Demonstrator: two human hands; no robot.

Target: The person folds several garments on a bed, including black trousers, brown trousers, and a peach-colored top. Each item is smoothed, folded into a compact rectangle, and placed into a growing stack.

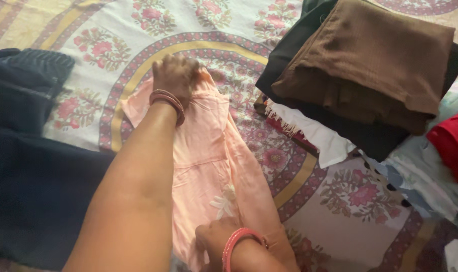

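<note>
A peach garment (209, 151) with a small white flower stitched on it lies lengthwise on a floral bedsheet (113, 45). My left hand (174, 74), with dark bangles at the wrist, reaches far forward and grips the garment's top end. My right hand (215, 241), wearing a pink bangle, holds the cloth near its lower end, close to me. My left forearm covers the garment's left side.
A stack of folded clothes sits at the right: brown cloth (375, 55) on top, black beneath, and a white piece (319, 138) sticking out. A dark navy garment (32, 176) lies at the left. Red cloth (453, 143) and pale printed cloth lie at the far right.
</note>
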